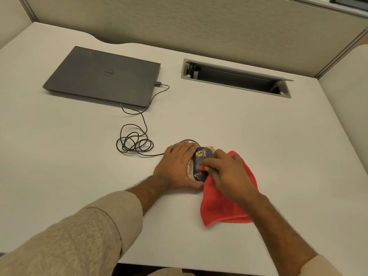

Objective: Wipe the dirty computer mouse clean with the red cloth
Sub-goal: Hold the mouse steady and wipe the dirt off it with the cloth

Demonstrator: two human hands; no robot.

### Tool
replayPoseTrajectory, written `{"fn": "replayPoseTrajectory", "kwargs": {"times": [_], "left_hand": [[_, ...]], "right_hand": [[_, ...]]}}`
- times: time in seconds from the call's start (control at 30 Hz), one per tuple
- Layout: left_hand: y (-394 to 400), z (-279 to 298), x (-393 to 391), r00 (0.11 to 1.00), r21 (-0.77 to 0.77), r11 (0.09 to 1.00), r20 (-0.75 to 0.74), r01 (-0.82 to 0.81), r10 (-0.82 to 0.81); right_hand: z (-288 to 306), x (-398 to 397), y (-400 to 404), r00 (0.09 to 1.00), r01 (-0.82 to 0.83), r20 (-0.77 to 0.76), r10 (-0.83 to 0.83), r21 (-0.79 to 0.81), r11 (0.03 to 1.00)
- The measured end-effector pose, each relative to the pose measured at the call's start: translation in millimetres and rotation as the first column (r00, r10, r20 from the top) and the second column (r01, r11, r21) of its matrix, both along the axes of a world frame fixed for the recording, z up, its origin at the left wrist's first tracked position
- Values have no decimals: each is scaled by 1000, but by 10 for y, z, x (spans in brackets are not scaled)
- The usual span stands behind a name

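Note:
A dark computer mouse [199, 163] lies on the white desk [258, 126], speckled with tan crumbly dirt on its front and rear. My left hand [176, 166] wraps its left side and holds it steady. My right hand [227, 175] grips a red cloth [219, 206] and presses a pinched fold of it against the mouse's right side. Most of the cloth hangs under my right hand and lies on the desk. A little tan dirt [211, 147] sits on the desk just beyond the mouse.
The mouse's black cable [135, 143] lies coiled to the left and runs up to a shut grey laptop [103, 76] at the back left. An open cable tray slot [237, 78] is set into the desk at the back right. Partition walls enclose the desk.

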State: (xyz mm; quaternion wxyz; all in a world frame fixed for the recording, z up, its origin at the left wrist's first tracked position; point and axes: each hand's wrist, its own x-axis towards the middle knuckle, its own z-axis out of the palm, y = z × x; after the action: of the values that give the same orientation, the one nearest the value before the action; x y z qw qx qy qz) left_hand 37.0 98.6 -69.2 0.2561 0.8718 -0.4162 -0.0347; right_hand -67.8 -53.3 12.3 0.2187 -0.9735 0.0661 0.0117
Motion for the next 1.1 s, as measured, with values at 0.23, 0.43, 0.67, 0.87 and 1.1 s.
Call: {"fn": "replayPoseTrajectory", "kwargs": {"times": [0.23, 0.43, 0.67, 0.87, 1.1], "left_hand": [[10, -22, 17, 1000, 26, 999, -7, 26, -26], [-4, -11, 8, 1000, 28, 1000, 2, 4, -4], [4, 22, 17, 1000, 34, 999, 1, 8, -8], [32, 37, 72, 991, 10, 1000, -130, 23, -22], [24, 60, 73, 987, 13, 1000, -163, 1, 1]], "right_hand": [[-21, -22, 163, 992, -110, -64, 106, -52, 993], [-37, -57, -79, 993, 77, 84, -79, 29, 997], [-125, -187, -181, 961, 198, 167, -222, 153, 968], [-180, -292, -212, 947, 211, 200, -252, 203, 956], [-205, -263, -94, 945, 184, 216, -245, 265, 946]]}}
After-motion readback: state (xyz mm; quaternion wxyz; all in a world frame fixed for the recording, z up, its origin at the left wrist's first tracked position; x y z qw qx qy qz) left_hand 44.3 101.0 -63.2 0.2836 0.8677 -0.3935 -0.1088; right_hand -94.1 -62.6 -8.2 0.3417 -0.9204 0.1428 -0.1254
